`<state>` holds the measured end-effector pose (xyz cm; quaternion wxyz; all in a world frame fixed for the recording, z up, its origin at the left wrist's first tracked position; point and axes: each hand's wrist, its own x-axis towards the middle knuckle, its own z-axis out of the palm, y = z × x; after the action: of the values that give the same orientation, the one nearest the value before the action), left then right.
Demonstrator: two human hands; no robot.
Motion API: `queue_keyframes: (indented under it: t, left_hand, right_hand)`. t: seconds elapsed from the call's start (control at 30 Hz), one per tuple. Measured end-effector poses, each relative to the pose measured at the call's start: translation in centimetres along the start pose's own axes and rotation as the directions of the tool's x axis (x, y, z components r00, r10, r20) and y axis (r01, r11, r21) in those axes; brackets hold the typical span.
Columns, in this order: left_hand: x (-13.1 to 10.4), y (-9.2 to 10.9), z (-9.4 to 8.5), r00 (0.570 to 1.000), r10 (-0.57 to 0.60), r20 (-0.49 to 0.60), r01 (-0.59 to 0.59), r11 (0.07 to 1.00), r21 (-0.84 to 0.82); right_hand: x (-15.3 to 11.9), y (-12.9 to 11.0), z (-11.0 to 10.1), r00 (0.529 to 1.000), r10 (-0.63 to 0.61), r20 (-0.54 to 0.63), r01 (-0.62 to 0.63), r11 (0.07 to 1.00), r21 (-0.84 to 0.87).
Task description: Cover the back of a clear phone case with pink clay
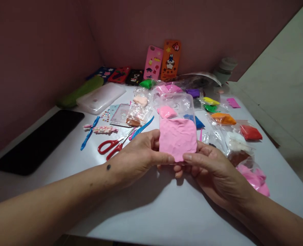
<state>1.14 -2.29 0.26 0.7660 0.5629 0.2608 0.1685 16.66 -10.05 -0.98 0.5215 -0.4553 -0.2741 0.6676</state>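
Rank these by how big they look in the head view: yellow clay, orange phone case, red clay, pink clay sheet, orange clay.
1. Pink clay sheet
2. Orange phone case
3. Orange clay and red clay: too alike to rank
4. Yellow clay

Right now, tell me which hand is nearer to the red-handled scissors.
Left. The left hand is just right of the red-handled scissors; the right hand is farther right, at the pink clay's lower right corner.
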Motion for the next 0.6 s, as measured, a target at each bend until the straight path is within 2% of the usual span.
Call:
queue_keyframes:
  t: [0.07, 0.2, 0.3, 0.4, 0.6]
  left_hand:
    - [-0.06, 0.01, 0.04, 1.0, -0.019, -0.023, 0.019, 1.0, -0.003]
    - [-0.06, -0.08, -0.05, 0.999, -0.012, 0.029, 0.012, 1.0, 0.002]
    - [0.0, -0.27, -0.01, 1.0, -0.013, -0.024, 0.013, 1.0, 0.003]
    - [0.04, -0.37, 0.13, 0.995, -0.047, -0.087, 0.045, 0.999, -0.019]
    - [0.1, -0.26, -0.03, 0.995, -0.058, -0.084, 0.054, 0.997, -0.051]
  right_hand:
    - [-0.06, -0.04, 0.09, 0.999, -0.033, 0.003, 0.033, 0.999, -0.025]
    - [-0.21, 0.07, 0.24, 0.995, -0.066, 0.071, 0.075, 0.99, -0.12]
    - [-0.24, 0.25, 0.24, 0.998, -0.056, 0.04, 0.063, 0.981, -0.184]
    - [-0.19, 0.36, 0.21, 0.999, -0.035, -0.015, 0.032, 0.99, -0.137]
    - [-0.13, 0.28, -0.02, 0.999, -0.026, -0.036, 0.023, 0.997, -0.075]
